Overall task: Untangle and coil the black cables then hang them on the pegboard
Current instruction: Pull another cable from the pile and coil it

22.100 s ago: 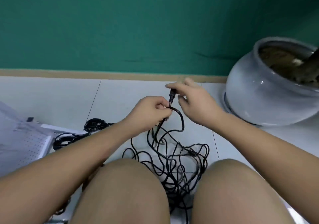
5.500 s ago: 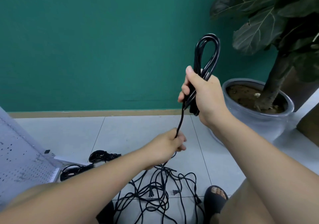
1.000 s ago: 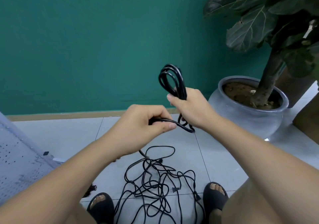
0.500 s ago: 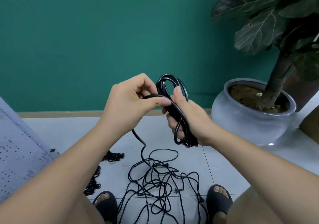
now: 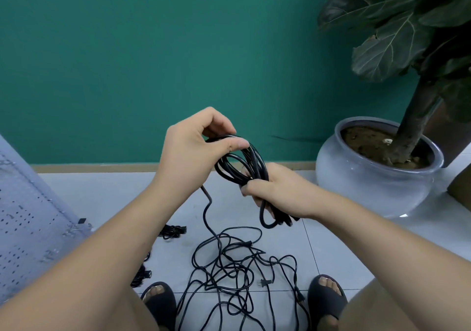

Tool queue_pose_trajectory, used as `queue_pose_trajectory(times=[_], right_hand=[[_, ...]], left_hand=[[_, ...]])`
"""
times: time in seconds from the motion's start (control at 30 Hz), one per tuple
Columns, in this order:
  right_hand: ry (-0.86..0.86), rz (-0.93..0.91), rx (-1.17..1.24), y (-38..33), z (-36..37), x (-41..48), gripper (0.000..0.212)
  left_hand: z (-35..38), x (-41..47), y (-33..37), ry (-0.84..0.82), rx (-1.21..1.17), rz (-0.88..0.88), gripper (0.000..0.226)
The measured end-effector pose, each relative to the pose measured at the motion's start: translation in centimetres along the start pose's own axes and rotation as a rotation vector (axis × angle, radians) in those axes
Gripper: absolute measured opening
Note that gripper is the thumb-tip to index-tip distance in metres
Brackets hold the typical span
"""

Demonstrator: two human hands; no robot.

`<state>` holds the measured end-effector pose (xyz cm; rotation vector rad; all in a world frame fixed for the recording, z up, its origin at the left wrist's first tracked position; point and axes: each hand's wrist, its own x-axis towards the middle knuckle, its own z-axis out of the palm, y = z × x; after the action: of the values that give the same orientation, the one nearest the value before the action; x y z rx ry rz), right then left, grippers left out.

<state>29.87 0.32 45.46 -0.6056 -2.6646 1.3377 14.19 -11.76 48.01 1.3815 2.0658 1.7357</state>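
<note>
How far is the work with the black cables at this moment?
Done: small bundles lie on the floor beside the pegboard, seemingly coiled. In hand: the right hand grips a coil while the left hand pinches a loop onto it. To do: the tangle on the floor, which the coil's cable runs into, and hanging; no cable shows on the pegboard.

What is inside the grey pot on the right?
Brown soil with the plant's trunk rising from it and a few pale bits on top. The grey pot hides everything below the surface.
</note>
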Motion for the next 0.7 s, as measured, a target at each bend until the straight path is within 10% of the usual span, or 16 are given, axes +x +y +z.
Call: queue_pose_trajectory(times=[0.7], right_hand=[[0.174, -0.1, 0.206, -0.5, 0.7, 0.9, 0.014]], left_hand=[[1.8, 0.5, 0.5, -0.095, -0.48, -0.247, 0.036]])
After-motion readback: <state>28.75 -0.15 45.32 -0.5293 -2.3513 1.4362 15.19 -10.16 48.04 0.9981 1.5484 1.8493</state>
